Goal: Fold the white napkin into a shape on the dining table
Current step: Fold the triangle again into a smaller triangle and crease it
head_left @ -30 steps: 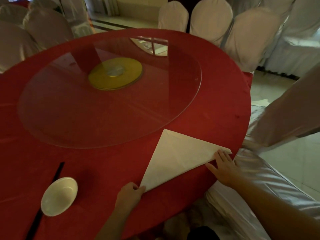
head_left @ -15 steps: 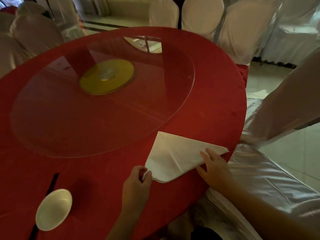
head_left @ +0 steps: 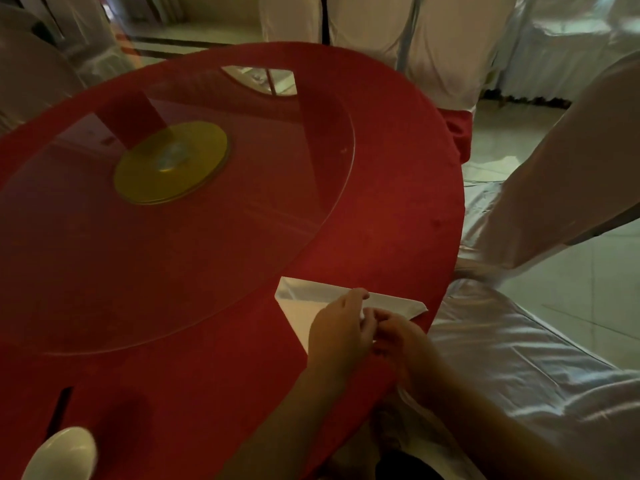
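Both hands meet over the white napkin [head_left: 304, 311]: the left hand [head_left: 341, 329] pinches a folded corner, the right hand [head_left: 398, 336] curls onto the same spot. Beyond the grip, the glass turntable [head_left: 194, 237] covers the red table [head_left: 398, 209].

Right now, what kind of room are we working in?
Most likely a banquet hall or restaurant dining room: a round table in a red tablecloth, a glass lazy Susan on it, and white-covered chairs around.
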The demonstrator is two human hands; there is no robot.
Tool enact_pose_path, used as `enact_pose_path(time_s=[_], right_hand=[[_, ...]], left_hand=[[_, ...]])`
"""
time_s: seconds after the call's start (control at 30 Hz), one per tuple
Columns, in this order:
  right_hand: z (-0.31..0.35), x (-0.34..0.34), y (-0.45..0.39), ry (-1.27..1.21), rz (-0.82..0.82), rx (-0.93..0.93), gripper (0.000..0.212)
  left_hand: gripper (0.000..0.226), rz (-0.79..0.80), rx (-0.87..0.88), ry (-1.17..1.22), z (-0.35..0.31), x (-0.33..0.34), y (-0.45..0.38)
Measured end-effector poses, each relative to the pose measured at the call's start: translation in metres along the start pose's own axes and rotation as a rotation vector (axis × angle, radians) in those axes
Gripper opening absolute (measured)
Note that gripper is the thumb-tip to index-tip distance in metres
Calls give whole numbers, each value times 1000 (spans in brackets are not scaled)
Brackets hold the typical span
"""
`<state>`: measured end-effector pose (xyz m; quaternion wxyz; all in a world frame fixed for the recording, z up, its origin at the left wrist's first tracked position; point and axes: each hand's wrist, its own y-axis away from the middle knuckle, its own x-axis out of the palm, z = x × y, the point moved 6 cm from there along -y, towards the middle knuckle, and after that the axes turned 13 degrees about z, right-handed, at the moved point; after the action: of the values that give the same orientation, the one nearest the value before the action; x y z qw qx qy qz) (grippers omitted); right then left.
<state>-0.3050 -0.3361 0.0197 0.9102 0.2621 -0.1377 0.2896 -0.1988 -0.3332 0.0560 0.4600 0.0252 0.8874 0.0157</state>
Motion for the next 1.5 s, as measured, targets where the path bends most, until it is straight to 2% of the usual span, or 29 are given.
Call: enact_pose_path(time_s=[0.07,0.23,0.4,0.47,0.63,0.8,1.0,1.23,1.5], right_hand=[[0,-19,-2,-65,-4,20,34],[4,-48,-12,281,20,10,27],[1,-80,-27,475,-147,46,21],[0,-92,-34,570,-202,65,16],[0,-110,-43,706,-225,75,14],[-1,-119,-48,810,-229,83,15],[4,-121,-46,944,-234,12,17],[12,-124,-43,1137,-257,-80,16],[13,-125,-42,1151,-270,-108,14]], left_hand=[[31,41,38,-47,-6,16,-10],[37,88,57,-62,-6,48,-21],[42,137,109,-35,-10,63,-18],[47,85,44,-123,1,63,-5],[56,37,-252,-243,48,59,38],[47,2,-317,-154,71,60,54],[40,-7,-283,-52,71,63,50],[45,40,-208,-176,73,70,47],[51,64,-107,-298,75,74,50]])
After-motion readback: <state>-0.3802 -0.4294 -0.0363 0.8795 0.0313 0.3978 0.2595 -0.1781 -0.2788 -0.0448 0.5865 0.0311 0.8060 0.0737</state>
